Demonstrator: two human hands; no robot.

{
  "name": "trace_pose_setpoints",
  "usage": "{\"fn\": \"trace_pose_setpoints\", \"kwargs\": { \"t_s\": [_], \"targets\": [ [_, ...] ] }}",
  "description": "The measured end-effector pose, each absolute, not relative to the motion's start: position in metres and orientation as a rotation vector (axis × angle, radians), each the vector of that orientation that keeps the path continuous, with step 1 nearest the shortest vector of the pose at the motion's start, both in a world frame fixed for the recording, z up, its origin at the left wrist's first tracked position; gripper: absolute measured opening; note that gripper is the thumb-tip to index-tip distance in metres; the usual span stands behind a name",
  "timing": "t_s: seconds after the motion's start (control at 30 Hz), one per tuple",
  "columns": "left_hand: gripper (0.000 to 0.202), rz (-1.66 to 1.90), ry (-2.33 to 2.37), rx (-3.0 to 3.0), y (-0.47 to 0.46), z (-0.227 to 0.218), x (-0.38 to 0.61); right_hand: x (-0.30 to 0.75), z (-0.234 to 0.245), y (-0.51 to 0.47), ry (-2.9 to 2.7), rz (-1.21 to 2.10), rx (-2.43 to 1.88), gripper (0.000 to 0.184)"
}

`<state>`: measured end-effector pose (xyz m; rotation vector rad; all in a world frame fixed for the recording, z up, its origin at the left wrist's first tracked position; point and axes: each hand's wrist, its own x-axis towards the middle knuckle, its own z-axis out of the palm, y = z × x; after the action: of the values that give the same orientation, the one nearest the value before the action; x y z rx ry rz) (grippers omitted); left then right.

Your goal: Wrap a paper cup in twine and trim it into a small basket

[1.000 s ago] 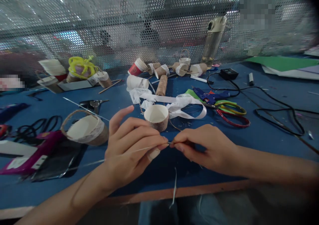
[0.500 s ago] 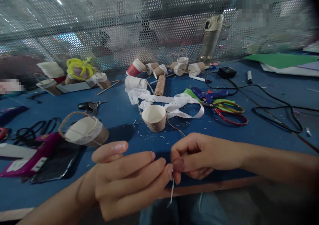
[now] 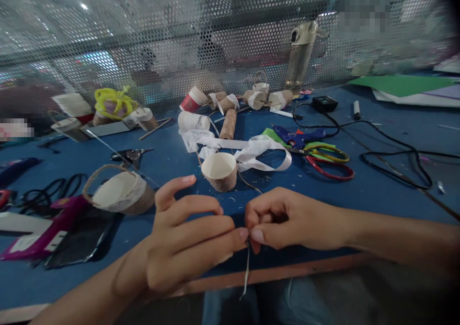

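Note:
My left hand (image 3: 196,238) and my right hand (image 3: 283,219) meet fingertip to fingertip over the table's near edge. A thin white string (image 3: 247,272) hangs down from where they meet. My right thumb and forefinger are pinched on its upper end. The left forefinger presses there too; its thumb is mostly hidden beneath, while the outer fingers fan out. Beyond the hands, a twine-wrapped paper cup (image 3: 220,174) stands upright, with twine trailing beside it. On the left, a cup basket (image 3: 124,191) with lace trim and a twine handle stands close to my left hand.
White lace ribbon (image 3: 258,155) and a twine spool (image 3: 228,123) lie behind the cup. Scissors (image 3: 330,162) and a blue glue gun (image 3: 298,135) are right of them. A purple glue gun (image 3: 53,229) lies left. A bottle (image 3: 300,59) stands by the perforated screen (image 3: 230,32).
My left hand has turned slightly and its outer fingers have lifted and spread. Both hands stay together at the string. A thin pale strand now shows across the table at left.

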<state>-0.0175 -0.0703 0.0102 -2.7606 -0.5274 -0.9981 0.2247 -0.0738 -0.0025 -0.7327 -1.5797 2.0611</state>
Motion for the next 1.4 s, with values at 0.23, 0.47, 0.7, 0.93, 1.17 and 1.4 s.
{"fn": "trace_pose_setpoints", "kwargs": {
  "t_s": [0.23,0.47,0.7,0.93,1.17,1.4],
  "targets": [
    [0.004,-1.121,-0.470,-2.819,-0.043,0.016,-0.009,0.224,0.003,-0.075,-1.634,1.792,-0.837,0.019],
    [0.005,-1.160,-0.658,-2.881,-0.046,0.016,-0.006,0.225,0.003,-0.078,-1.799,1.471,-0.912,0.009],
    [0.008,-1.177,-0.794,-2.901,-0.053,0.018,-0.003,0.223,-0.003,-0.081,-2.198,0.582,-0.827,0.013],
    [0.012,-1.180,-0.809,-2.978,-0.053,0.019,-0.001,0.228,-0.001,-0.081,-2.456,-0.246,-0.659,0.024],
    [0.011,-1.137,-0.700,-2.842,-0.049,0.016,-0.005,0.228,0.001,-0.076,-2.447,-0.360,-0.654,0.025],
    [0.018,-0.969,-0.441,-2.558,-0.053,0.016,-0.015,0.227,0.003,-0.072,-1.854,1.591,-0.946,0.019]
  ]
}}
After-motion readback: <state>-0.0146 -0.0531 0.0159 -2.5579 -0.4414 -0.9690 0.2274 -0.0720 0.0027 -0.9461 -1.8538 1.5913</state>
